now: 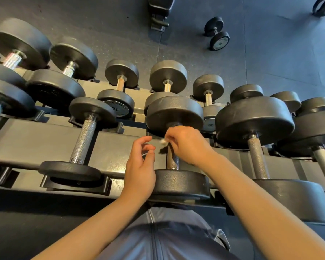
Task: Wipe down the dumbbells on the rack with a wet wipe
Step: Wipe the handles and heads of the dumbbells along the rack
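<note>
- Right hand: over the upper part of the handle of the middle dumbbell on the top tier of the rack. Fingers curled down around the handle; a small white scrap of wet wipe pokes out on the left side of the hand, pinched between thumb and fingers. Most of the wipe is hidden by the hand (only a corner shows).
- Left hand: just left of the same handle, not touching it. Fingers loosely bent, thumb and forefinger apart, nothing held. Wrist lies near the front weight of that dumbbell; contact cannot be confirmed.
- Middle dumbbell: sits in its cradle, handle running front to back, knurled metal visible below the right hand, black round weights at both ends.
- Neighbours on the top tier: a smaller dumbbell to the left with a bare silver handle; a larger dumbbell to the right.
- Lower tier behind: a row of smaller dumbbells, also seated front to back.
- Floor: dark rubber matting; one loose dumbbell lies well apart from the rack, near a bench base.
- Person's blue-grey clothing fills the bottom centre.
</note>
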